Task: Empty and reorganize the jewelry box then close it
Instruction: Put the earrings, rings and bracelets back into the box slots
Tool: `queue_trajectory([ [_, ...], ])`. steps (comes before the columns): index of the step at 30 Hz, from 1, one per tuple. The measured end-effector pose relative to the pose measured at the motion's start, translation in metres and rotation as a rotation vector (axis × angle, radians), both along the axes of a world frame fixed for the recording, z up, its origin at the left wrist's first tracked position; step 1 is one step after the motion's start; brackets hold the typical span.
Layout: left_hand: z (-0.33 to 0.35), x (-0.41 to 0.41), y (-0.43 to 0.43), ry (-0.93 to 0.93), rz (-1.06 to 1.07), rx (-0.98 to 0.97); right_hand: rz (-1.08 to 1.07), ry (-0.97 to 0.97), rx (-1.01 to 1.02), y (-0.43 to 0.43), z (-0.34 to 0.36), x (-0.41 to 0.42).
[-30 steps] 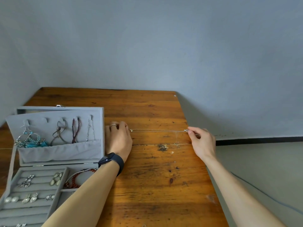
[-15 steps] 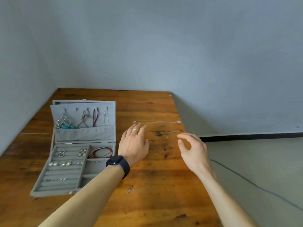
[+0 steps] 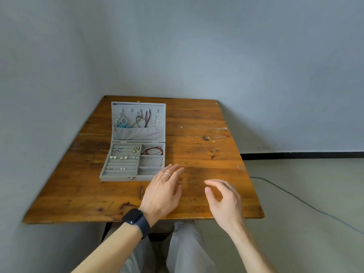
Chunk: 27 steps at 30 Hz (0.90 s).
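Both hands have drawn back from the necklace (image 3: 202, 127) they held stretched a second ago, and the view has pulled away to take in the whole table. The fine chain now lies in a straight line across the far right of the wooden table (image 3: 206, 154), well apart from either hand.

The left hand (image 3: 163, 194), with a ring (image 3: 167, 174) on one finger and a dark smartwatch (image 3: 136, 219) at the wrist, is over the near part of the table with its fingers straight and slightly spread, holding nothing, just beside the near right corner of the grey jewelry box (image 3: 118, 177). The right hand (image 3: 224, 201) is to its right, fingers loosely curled, thumb and forefinger apart, also empty.

The box sits open on the left half of the table, its lid (image 3: 137, 133) tilted back. Necklaces hang from hooks inside the lid, among them a turquoise piece (image 3: 123, 125). Earrings (image 3: 120, 157) sit in the ring rolls on the left, and a red bracelet (image 3: 152, 150) lies in the far right compartment.

The worn, knotted tabletop stands in a corner of plain grey walls (image 3: 197, 46). A black baseboard (image 3: 295, 155) runs along the right-hand wall above a pale floor (image 3: 305, 243), where a cable (image 3: 307, 203) trails. Light trousers (image 3: 187, 253) show below the table's near edge.
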<state>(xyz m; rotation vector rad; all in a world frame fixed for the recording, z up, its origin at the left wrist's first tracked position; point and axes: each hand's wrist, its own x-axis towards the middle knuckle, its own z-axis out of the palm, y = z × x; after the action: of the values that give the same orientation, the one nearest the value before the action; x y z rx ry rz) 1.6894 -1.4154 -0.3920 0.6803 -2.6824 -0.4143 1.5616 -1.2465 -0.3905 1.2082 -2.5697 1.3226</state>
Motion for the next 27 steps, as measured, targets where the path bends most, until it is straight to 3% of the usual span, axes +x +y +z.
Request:
queue_trajectory([
  [8,-0.036,0.019,0.050,-0.161,-0.090,0.018,-0.132,-0.133,0.204,-0.014,-0.023,0.002],
  [14,-0.047,0.022,0.059,-0.250,-0.078,-0.097,-0.164,-0.093,0.354,-0.044,-0.018,-0.015],
  [27,-0.051,0.024,0.059,-0.254,-0.067,-0.084,-0.016,-0.066,0.748,-0.072,-0.004,-0.031],
])
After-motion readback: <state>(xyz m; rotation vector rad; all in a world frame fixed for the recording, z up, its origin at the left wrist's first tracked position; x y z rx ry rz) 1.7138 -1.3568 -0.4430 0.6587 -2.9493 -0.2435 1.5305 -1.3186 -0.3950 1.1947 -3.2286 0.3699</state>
